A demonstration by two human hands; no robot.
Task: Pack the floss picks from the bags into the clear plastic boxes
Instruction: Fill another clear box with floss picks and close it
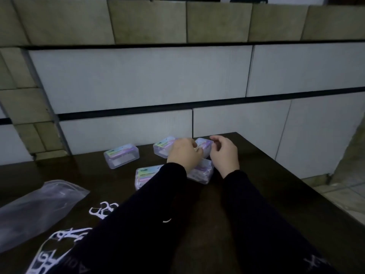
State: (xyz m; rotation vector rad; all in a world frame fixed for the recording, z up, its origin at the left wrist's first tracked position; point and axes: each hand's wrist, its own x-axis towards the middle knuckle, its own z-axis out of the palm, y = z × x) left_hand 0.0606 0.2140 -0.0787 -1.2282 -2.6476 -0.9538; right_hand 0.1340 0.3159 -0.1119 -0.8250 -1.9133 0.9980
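Nearest the person, loose white floss picks (pixel 103 210) lay scattered on the dark table (pixel 276 194), just beside a clear plastic bag (pixel 37 210) lying flat at the left edge, probably tipped out there so they could be gathered within easy reach. Beyond them both dark sleeves stretched forward to a cluster of clear plastic boxes. One closed box (pixel 146 174) sat just left of the left sleeve, and another (pixel 203 174) lay between the two wrists, partly hidden. The left hand (pixel 184 154) hovered over the far boxes with its fingers curled down; whether it pinched anything I could not tell, since the fingertips were blurred. The right hand (pixel 225 155) hung loosely curled beside it, holding nothing visible, seemingly poised to steady the far right box (pixel 204 144). A far middle box (pixel 164 148) and a separate one (pixel 121 155) further left stood near the tiled wall (pixel 138 80), likely set aside as finished.
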